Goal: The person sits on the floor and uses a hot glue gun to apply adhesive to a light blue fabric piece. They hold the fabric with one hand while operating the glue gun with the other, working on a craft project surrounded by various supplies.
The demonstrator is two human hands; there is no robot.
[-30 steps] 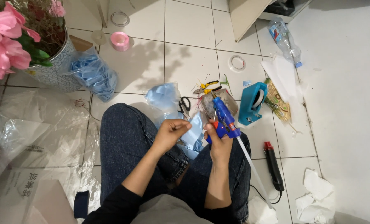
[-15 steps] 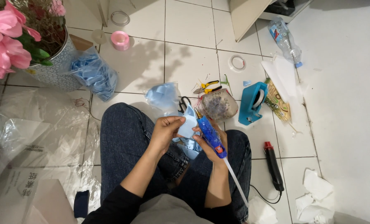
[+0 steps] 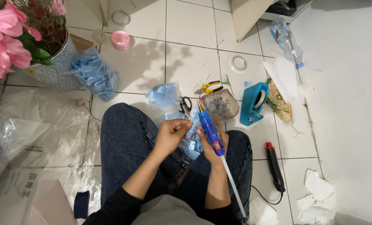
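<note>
While we sit cross-legged on a white tiled floor [image 3: 190, 54] in dark jeans, the head camera looks down on our two hands meeting over the lap. Our right hand [image 3: 211, 143] closes its fingers around a blue glue gun [image 3: 209, 128], a slim tool with an orange trigger, a brass-coloured nozzle pointing up and away from us, and a white glue stick [image 3: 234, 187] trailing back from its rear toward our knee. Our left hand [image 3: 171, 133] pinches, fingers narrow, a small piece of pale blue ribbon [image 3: 193, 125], which lies just beside the gun's barrel above our lap; more pale blue pieces [image 3: 191, 146] rest between the hands.

Around us lie black-handled scissors [image 3: 186, 104], yellow-handled pliers [image 3: 209, 87], a teal tape dispenser [image 3: 252, 102], a black heat tool [image 3: 274, 166] with its cord, a clear bag of blue material [image 3: 92, 75], a pink ribbon roll [image 3: 121, 40], a plastic bottle [image 3: 286, 39] and a patterned pot [image 3: 54, 68] of pink flowers [image 3: 4, 39].

Against the frame half a second ago, the gun sits higher and more upright in our grip, its nozzle now near the scissors, and the left hand has drawn slightly closer to it.
</note>
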